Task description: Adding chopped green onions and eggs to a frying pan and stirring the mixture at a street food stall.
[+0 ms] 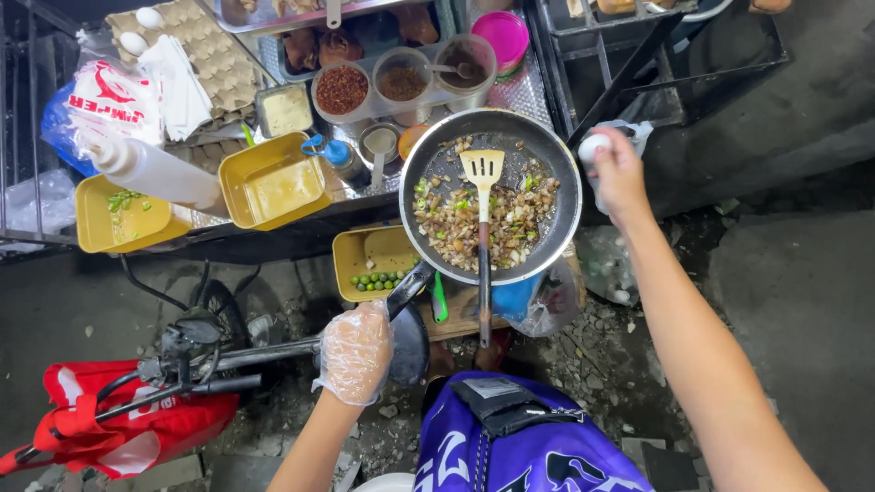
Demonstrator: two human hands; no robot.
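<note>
We are looking down at a round dark pan (547, 173) sitting at the front edge of the crowded desk (365, 196), filled with a chopped brown and pale mix flecked with green. A yellow slotted spatula (482, 173) is lying in the food with its dark handle sticking out over the near rim. Our left hand (356, 351), wearing a thin clear plastic glove, is closing its grip around the pan's black handle (409, 287) down at the lower left. Our right hand (618, 173) is reaching out just beyond the pan's right rim, its grip clamped on a white egg (594, 146), which the fingers are partly covering. Behind the pan, three clear tubs (402, 84) are holding red flakes, brown powder and a dark sauce with a spoon. To the left, yellow trays (271, 179) are standing beside a white squeeze bottle (150, 169) and an egg carton (214, 50). A tray of small green limes (381, 281) is tucked half under the pan. The containers along the top edge are cut off, and we cannot make out what the clear bags (606, 264) below the pan are holding.
</note>
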